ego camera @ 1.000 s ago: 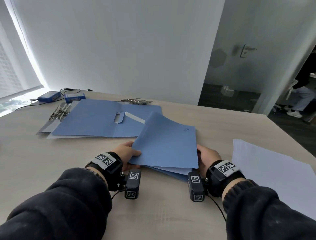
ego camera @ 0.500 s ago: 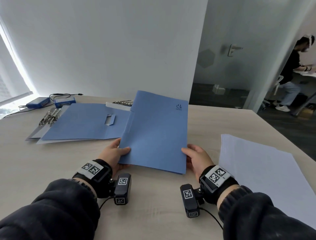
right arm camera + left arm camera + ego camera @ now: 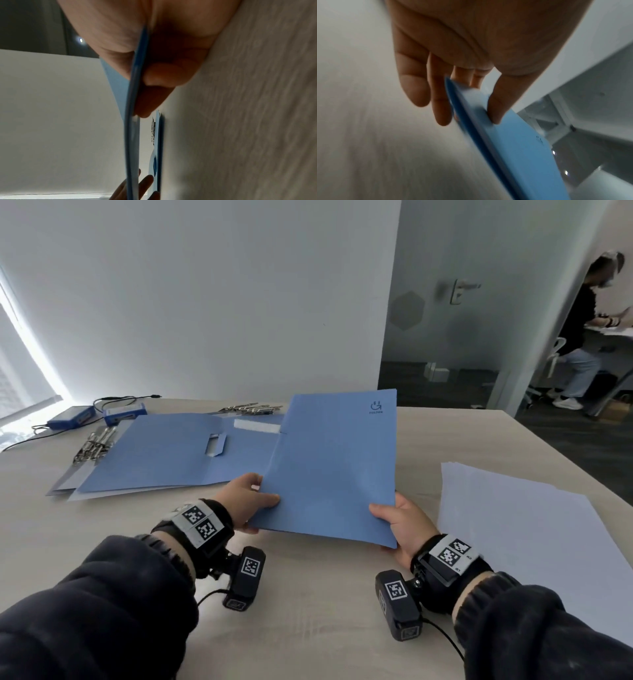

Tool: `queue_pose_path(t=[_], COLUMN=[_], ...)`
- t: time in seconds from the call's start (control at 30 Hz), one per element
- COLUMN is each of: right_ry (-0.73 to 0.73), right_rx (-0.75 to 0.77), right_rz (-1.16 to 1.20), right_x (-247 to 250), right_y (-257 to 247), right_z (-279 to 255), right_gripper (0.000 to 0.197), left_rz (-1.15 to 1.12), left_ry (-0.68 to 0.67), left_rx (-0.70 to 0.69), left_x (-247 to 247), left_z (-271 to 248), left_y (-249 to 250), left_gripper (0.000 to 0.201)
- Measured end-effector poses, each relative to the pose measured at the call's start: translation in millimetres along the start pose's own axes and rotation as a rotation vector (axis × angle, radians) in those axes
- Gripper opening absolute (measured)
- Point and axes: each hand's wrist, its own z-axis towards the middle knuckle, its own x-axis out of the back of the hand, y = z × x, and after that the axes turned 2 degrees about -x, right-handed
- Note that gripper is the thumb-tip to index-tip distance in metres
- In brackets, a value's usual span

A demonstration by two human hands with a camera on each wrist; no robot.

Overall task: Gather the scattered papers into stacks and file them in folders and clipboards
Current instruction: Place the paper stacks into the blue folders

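A closed blue folder (image 3: 329, 467) hangs tilted above the table, its far edge raised. My left hand (image 3: 251, 503) pinches its left near corner, thumb on top and fingers beneath, as the left wrist view shows on the blue folder (image 3: 513, 142). My right hand (image 3: 399, 522) pinches the right near corner; in the right wrist view the thumb and fingers clamp the folder (image 3: 135, 94) edge. An open blue folder (image 3: 171, 453) lies flat at the back left. A stack of white papers (image 3: 520, 529) lies to the right.
Metal-clipped clipboards (image 3: 89, 446) lie under the open folder at the far left, more clips (image 3: 250, 408) behind it. Two blue boxes with cables (image 3: 99, 416) sit near the window. Another person (image 3: 582, 337) sits beyond the doorway at the right.
The folder went from lying low over the table to lifted and tilted up in both hands, then lowered a little and shifted right. The head view turned right.
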Motion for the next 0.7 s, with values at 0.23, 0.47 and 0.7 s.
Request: queue_pose_path(t=[0.23,0.47,0.7], right_ry=[-0.074,-0.151,-0.178], right_rx=[0.017,0.026,0.033], right_rz=[0.001,-0.020,-0.047], right_x=[0.6,7.3,6.1], right_y=[1.4,2.4,1.3], right_z=[1.0,1.1,1.4], right_gripper=[0.038,0.046,0.041], left_rz=[0.601,0.768,0.803], left_ry=[0.331,0.169,0.171], left_rx=[-0.239,-0.059,-0.060], left_x=[47.3,46.9,44.6], left_z=[28.2,39.6,31.6], left_y=[30.7,17.0,8.8], left_gripper=[0.044,0.040,0.045])
